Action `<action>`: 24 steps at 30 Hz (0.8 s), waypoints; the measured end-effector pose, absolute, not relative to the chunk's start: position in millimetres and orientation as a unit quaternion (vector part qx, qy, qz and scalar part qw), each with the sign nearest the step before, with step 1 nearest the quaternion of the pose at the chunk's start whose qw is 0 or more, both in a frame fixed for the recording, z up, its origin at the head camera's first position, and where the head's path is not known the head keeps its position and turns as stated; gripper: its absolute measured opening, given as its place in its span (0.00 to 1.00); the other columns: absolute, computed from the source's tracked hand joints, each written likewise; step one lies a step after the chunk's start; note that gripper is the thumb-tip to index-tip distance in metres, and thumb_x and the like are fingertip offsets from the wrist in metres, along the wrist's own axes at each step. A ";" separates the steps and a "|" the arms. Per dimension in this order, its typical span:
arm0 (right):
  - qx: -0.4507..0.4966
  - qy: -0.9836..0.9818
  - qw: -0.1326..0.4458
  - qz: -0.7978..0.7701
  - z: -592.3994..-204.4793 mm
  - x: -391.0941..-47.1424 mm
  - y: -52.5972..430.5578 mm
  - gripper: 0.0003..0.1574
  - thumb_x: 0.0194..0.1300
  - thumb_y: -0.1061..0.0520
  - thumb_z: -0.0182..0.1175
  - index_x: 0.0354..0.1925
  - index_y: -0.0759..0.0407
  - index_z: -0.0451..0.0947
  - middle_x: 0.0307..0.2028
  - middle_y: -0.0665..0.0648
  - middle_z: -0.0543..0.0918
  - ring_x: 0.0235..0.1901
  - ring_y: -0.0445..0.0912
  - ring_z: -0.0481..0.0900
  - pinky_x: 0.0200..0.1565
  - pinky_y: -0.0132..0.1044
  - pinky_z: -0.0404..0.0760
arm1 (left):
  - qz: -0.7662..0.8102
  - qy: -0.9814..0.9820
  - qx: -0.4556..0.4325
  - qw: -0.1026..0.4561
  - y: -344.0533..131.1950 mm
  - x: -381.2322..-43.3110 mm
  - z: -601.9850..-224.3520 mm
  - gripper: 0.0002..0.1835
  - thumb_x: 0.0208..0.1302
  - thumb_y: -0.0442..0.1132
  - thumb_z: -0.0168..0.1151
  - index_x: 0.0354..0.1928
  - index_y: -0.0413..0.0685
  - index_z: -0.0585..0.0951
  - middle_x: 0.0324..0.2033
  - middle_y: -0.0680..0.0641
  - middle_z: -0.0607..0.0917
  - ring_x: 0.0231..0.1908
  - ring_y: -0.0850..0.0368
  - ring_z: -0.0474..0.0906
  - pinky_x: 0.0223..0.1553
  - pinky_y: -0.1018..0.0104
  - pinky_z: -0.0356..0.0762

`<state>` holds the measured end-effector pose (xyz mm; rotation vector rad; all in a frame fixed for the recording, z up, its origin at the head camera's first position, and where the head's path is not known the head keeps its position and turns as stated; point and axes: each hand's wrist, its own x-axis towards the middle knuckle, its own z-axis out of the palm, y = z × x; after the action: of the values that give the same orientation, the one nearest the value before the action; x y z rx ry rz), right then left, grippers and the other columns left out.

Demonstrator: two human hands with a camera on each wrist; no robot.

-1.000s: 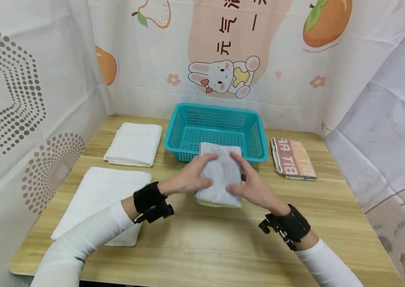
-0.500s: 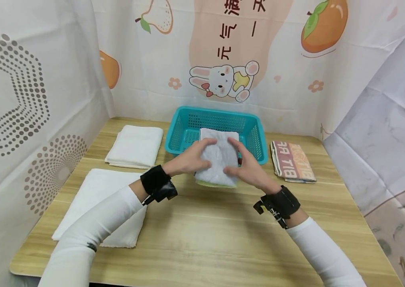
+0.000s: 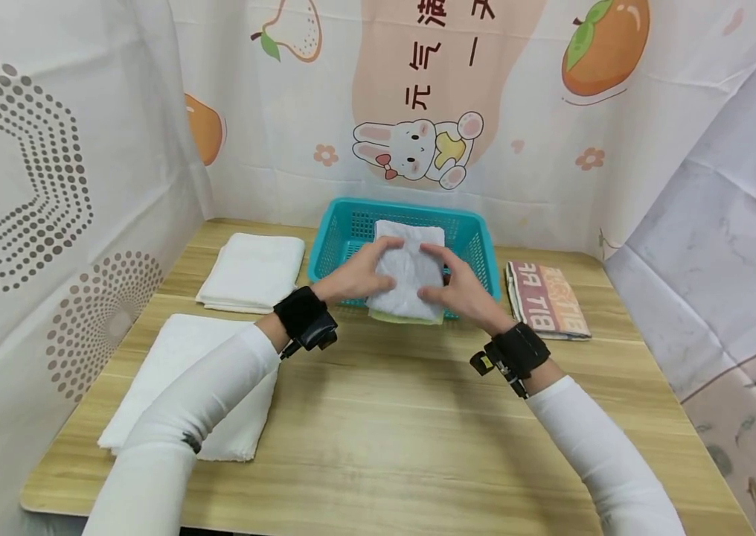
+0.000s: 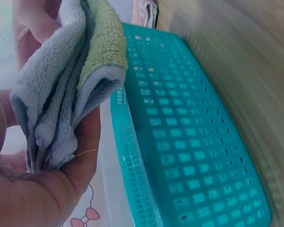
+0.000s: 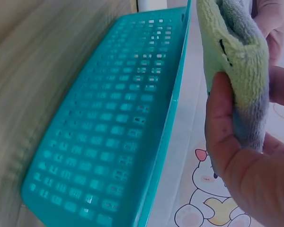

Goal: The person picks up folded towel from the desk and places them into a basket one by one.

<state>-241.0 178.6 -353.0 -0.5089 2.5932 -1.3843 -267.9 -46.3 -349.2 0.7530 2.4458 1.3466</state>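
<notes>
A folded towel, pale grey on top and yellow-green beneath, is held level between both hands over the teal plastic basket. My left hand grips its left edge, thumb on top and fingers underneath. On the opposite edge, my right hand pinches it the same way. The left wrist view shows the towel's layered folds above the basket's side. In the right wrist view the yellow-green face lies against the fingers, higher than the basket rim.
Two folded white towels lie at the left, a smaller one behind a larger one. A folded pink and orange lettered towel lies right of the basket. A printed curtain hangs behind the wooden table.
Both hands have carried the grey and yellow-green towel forward, from the basket's near edge to over its opening. The basket and other towels stay in place.
</notes>
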 end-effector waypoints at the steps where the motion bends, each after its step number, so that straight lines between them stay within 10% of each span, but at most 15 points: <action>1: -0.167 0.868 0.077 -0.461 -351.6 -243.4 178.1 0.48 0.64 0.65 0.64 0.76 0.50 0.55 0.67 0.63 0.64 0.51 0.60 0.77 0.46 0.46 0.81 | 0.462 0.840 0.259 0.121 -45.8 -270.5 -348.5 0.36 0.67 0.28 0.60 0.75 0.44 0.58 0.71 0.42 0.63 0.63 0.50 0.66 0.60 0.56 0.70; 24: -0.127 0.873 0.067 -0.467 -365.8 -294.0 167.6 0.48 0.61 0.73 0.59 0.75 0.61 0.53 0.72 0.66 0.58 0.62 0.59 0.64 0.61 0.53 0.69 | 0.425 0.878 0.219 0.027 -26.0 -314.4 -384.1 0.35 0.69 0.26 0.53 0.76 0.46 0.57 0.70 0.36 0.59 0.64 0.46 0.60 0.65 0.55 0.64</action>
<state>-294.0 167.6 -365.8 -0.3825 2.6299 -1.4061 -314.4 -26.0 -384.1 0.6762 2.7116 1.3138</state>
